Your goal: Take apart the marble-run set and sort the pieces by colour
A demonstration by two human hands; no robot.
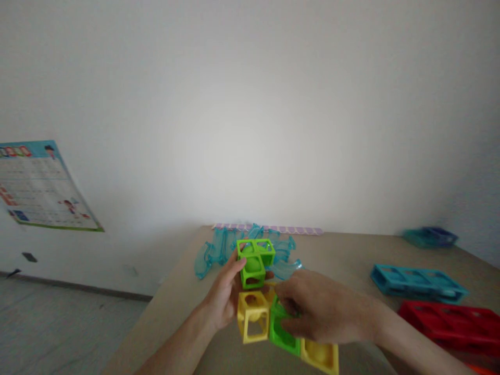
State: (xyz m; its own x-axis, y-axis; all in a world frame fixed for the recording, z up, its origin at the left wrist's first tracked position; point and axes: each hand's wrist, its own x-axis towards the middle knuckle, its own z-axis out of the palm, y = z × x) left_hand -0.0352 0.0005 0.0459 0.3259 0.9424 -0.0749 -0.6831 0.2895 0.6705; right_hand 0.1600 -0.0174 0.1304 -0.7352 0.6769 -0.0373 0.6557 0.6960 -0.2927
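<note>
On the tan table (pixel 351 255), both hands grip stacked green and yellow cubes (pixel 253 291) (balls inside).

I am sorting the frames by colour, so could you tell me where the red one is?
The red frame lies at the table's right edge, nearer than the blue frame.

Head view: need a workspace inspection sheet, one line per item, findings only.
Surface: tan table, wall behind it.
Job's things: block stack, green cubes on top, yellow cube below, green and yellow blocks lower right.
Clutter: clear blue curved pieces behind the stack; blue frame, red frame, dark blue piece on the right; purple strip at the far edge.
Grippers: left hand grips the stack's side; right hand covers a lower green block.
Cables: nothing seen.
Surroundings: poster on the wall, grey floor.
</note>
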